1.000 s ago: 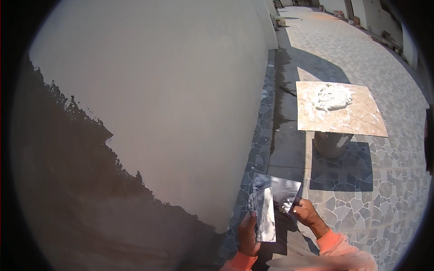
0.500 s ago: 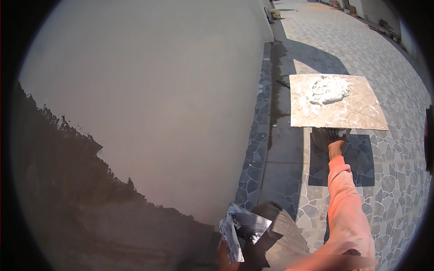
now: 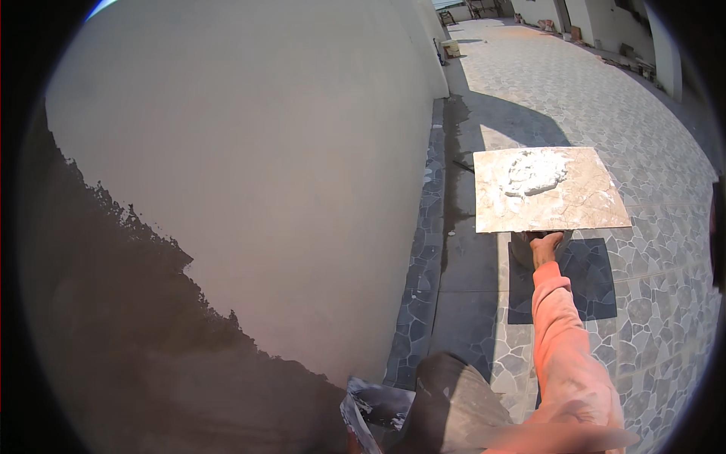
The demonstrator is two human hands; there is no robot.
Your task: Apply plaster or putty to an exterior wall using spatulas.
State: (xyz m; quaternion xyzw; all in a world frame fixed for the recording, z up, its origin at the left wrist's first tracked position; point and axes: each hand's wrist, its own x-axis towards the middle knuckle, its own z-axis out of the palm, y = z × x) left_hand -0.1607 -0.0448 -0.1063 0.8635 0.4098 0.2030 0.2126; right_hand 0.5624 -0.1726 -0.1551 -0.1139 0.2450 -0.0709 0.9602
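My right hand (image 3: 544, 248) is closed at the near edge of a flat, tan board (image 3: 582, 200). Some of its fingers are hidden beneath that edge. A heap of white plaster (image 3: 535, 171) lies on the board, with smears around it. Under the board a dark rounded shape (image 3: 520, 248) shows in part. At the bottom of the view my left hand (image 3: 353, 444) is mostly cut off, closed on a plaster-smeared trowel (image 3: 361, 424). A second metal blade (image 3: 387, 402) shows beside it; how the two join I cannot tell.
A tall wall (image 3: 265, 166) fills the left, pale above and dark brown below a ragged line. Stone-patterned paving (image 3: 650, 295) stretches away on the right. The board's square shadow (image 3: 563, 303) falls on it. A pale container (image 3: 451, 48) stands far off by the wall.
The view has tilted up and shifted, so the board appears lower and further left. My right hand is closer under its edge. My left hand and the blades have dropped toward the lower left.
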